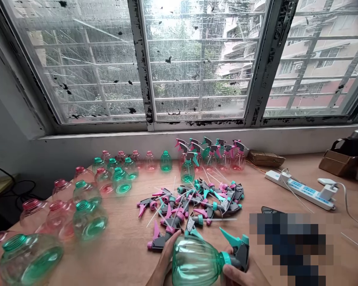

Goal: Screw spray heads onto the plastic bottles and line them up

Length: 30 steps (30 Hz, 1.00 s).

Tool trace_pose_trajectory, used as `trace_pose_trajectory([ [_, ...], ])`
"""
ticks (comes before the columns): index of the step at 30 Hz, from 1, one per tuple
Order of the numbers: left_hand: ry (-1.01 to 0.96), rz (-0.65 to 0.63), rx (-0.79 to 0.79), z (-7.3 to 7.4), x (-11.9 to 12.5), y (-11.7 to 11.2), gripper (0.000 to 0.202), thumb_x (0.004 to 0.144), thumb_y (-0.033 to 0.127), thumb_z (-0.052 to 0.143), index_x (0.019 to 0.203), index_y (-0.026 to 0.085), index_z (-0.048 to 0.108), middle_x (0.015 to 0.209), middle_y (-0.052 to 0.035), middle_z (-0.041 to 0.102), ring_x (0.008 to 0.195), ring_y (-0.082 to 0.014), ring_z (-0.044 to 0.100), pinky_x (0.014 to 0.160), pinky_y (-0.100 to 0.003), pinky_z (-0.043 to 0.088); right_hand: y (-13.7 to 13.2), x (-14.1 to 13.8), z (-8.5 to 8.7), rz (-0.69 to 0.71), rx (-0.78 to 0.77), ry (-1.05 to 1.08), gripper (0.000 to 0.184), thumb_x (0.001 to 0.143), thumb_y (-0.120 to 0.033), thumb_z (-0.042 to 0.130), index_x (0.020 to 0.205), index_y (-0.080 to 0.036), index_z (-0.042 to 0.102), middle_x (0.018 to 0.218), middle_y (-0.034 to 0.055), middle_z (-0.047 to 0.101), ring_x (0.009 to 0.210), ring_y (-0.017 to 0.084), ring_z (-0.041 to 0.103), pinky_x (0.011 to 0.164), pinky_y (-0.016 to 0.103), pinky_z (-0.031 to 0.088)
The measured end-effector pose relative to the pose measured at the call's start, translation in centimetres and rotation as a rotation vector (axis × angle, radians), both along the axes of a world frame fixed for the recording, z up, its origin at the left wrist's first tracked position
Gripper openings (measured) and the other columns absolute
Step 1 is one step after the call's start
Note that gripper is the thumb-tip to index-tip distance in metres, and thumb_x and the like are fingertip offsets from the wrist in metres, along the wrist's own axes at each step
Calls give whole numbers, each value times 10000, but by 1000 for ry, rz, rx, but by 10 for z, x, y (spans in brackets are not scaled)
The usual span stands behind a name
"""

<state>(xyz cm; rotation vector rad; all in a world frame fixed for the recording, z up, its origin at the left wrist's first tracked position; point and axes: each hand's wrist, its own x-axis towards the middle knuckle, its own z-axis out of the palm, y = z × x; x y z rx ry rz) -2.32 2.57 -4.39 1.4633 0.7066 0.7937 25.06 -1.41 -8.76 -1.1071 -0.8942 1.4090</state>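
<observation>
A clear green spray bottle (195, 260) lies tilted on its side at the bottom of the view, its neck pointing right. My left hand (166, 260) is closed around the bottle's base end, with most of its fingers hidden behind it. On the neck sits a grey and teal trigger sprayer (241, 254). My right hand (241, 276) grips the sprayer at its teal collar, thumb in front. Just beyond the bottle is a pile of loose trigger sprayers (193, 198) in pink, teal and grey, with thin white tubes.
Open-necked green bottles (91, 220) and pink bottles (59, 216) line the left side. Several bottles with sprayers fitted (210, 157) stand by the windowsill. To the right are a power strip (301, 190), flattened cardboard (265, 158), a brown box (343, 159) and a blurred-out patch (292, 242).
</observation>
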Motion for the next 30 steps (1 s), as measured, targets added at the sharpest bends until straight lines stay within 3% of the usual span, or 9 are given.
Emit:
trace_pose_trajectory([
  [2, 10, -19, 65, 1, -1, -2, 1096, 727, 701, 766, 1613, 407, 193, 1732, -7, 215, 1599, -394, 111, 1252, -538, 260, 0, 0, 1, 39, 13, -9, 591, 601, -698, 864, 805, -201, 619, 448, -47, 584, 431, 133, 525, 476, 236, 392],
  [5, 3, -35, 102, 0, -2, -3, 1115, 759, 752, 690, 1626, 403, 83, 1749, -10, 146, 1605, -379, 65, 1274, -551, 177, -1, -2, 9, 90, 33, 25, 523, 587, -582, 935, 806, -181, 680, 554, -40, 609, 499, 107, 512, 501, 210, 392],
  [9, -21, -59, 15, -4, -3, -3, 985, 825, 689, 676, 1614, 312, 223, 1748, -66, 136, 1591, -399, 149, 1256, -553, 245, -3, -4, 22, 131, 41, 102, 493, 550, -480, 984, 859, -205, 715, 654, -48, 609, 545, 103, 482, 504, 201, 377],
  [15, -15, 25, 114, -12, 0, -4, 938, 811, 536, 783, 1586, 417, 269, 1716, -25, 249, 1583, -366, 216, 1267, -491, 252, -3, -6, 22, 128, 1, 143, 497, 603, -517, 960, 688, -199, 587, 524, -72, 526, 481, 86, 434, 464, 204, 297],
  [18, -44, 36, 175, -12, 0, -5, 985, 807, 573, 769, 1605, 427, 210, 1729, -20, 214, 1598, -357, 161, 1275, -495, 214, -2, -3, 19, 154, -7, 163, 475, 618, -501, 958, 763, -196, 624, 557, -78, 532, 498, 74, 442, 484, 184, 326],
  [21, -111, 14, 92, -7, -2, -8, 1044, 786, 682, 717, 1621, 403, 157, 1738, -44, 189, 1592, -370, 176, 1268, -514, 231, -1, 2, 19, 202, 80, 38, 436, 651, -472, 941, 926, -212, 725, 663, -52, 597, 533, 83, 465, 501, 185, 391],
  [25, -132, -5, -132, 4, -1, -11, 934, 763, 587, 810, 1555, 355, 372, 1698, -83, 303, 1568, -383, 252, 1271, -509, 234, -1, 5, 20, 146, 195, -93, 456, 664, -436, 924, 1046, -247, 763, 828, -5, 676, 602, 117, 532, 499, 190, 443],
  [30, -194, -1, -170, 3, 4, -10, 1008, 655, 508, 927, 1494, 313, 403, 1587, -151, 459, 1498, -415, 386, 1251, -564, 249, 1, 2, 17, 130, 124, -39, 508, 663, -442, 926, 1057, -238, 679, 687, -50, 656, 483, 99, 526, 463, 201, 435],
])
